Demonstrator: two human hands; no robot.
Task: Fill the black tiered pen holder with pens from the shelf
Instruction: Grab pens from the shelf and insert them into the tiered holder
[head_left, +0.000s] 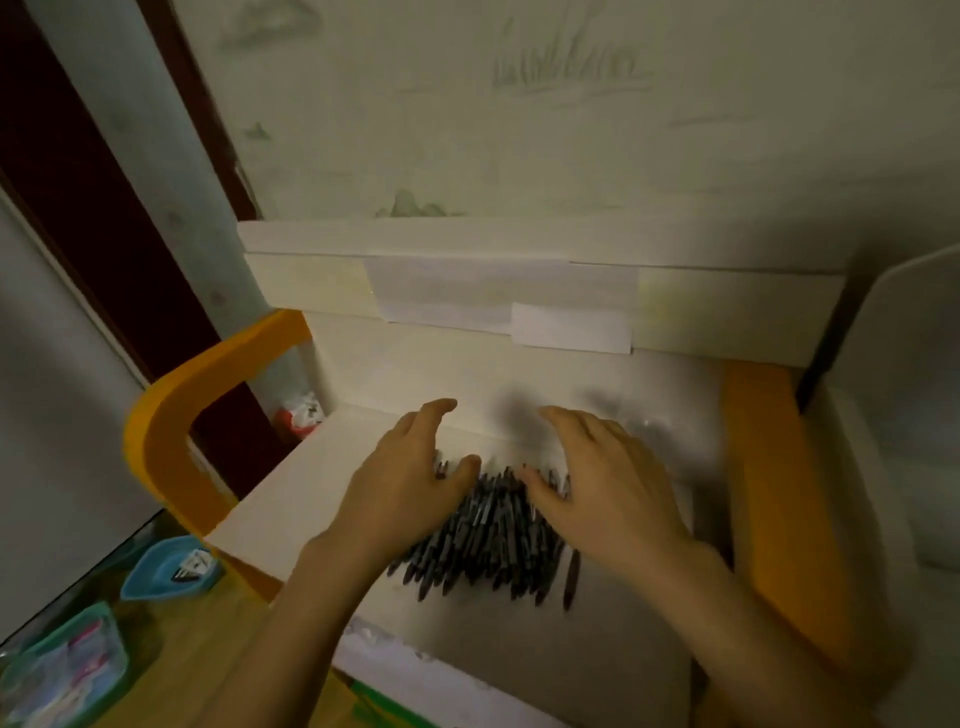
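a heap of dark pens (488, 540) is being shown lying on the white shelf (291, 499), piled roughly at the middle of its surface with the tips fanning toward the near edge, and one pen is lying a little apart at the right side of the pile. the left hand (410, 478) is being held over the left flank of the heap, fingers spread and only lightly curved, the thumb being laid against the top of the pens. the right hand (608, 478) is being held over the right flank in the same way, fingers spread and arched, the fingertips being pressed onto or just above the pens; because the picture is blurred, it cannot be told for certain whether any pen is being pinched, and none seems to be lifted. the heap is thus being flanked by the two hands, with a gap between them at the pile's far end. the shelf is being framed by orange side pieces (171, 415), and a pale back panel with paper strips (571, 327) is being seen behind it. to the lower left, a blue dish (166, 566) and a teal pouch (67, 670) are being seen on the wooden counter (197, 654) below the shelf.
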